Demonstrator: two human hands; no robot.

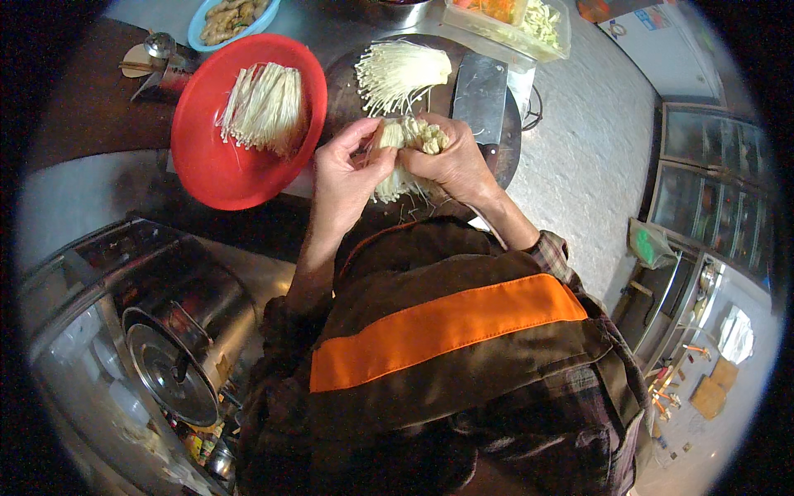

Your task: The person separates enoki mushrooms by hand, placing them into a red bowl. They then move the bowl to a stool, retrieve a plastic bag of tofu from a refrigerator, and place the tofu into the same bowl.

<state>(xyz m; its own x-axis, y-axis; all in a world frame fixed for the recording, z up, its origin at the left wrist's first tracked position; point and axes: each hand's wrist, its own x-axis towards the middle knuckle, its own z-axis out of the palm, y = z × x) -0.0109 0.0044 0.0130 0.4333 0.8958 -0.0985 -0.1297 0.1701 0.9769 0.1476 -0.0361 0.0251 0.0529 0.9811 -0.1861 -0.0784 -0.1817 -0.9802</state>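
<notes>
Both hands grip one bunch of enoki mushrooms (397, 135) over the near part of a dark round chopping board (347, 93). My left hand (350, 164) pinches its left side between thumb and fingers. Around the right side my right hand (456, 158) is closed, thumb pressed in at the cut stem ends. Below my hands the bunch's pale strands hang down. Beyond them a second enoki bunch (403, 71) lies fanned on the board. A cleaver (481, 96) rests flat to its right. In the red plastic basin (211, 173) at left lies more enoki (267, 108).
A blue basket of ginger (229, 22) stands behind the basin. Shredded vegetables (543, 28) fill part of a clear plastic container at the back right. Metal ladle-like ware (160, 44) sits far left. A large lidded steel pot (173, 366) stands low at my left.
</notes>
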